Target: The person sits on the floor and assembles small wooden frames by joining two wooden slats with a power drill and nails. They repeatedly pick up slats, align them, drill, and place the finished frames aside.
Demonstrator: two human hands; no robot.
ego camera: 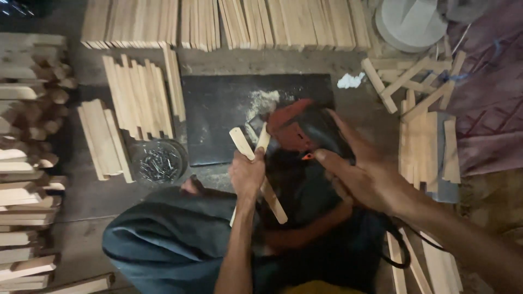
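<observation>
— Where the round tin of nails (158, 161) sits at nine o'clock, what has the left hand (247, 173) got?
— Fingers closed tight around two crossed wooden slats (255, 163), over the black mat (218, 111).
— And the right hand (364, 173) at three o'clock?
— Fingers spread open, resting on the red-and-black power tool (297, 129), gripping nothing.

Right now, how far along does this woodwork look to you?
Done, it seems: shaped pieces stacked at the left edge. In hand: the left hand grips two crossed wooden sticks against a red and black power tool, which the right hand reaches for. Left, probably: flat slats and rows along the top; a bowl of nails waits nearby.
</observation>
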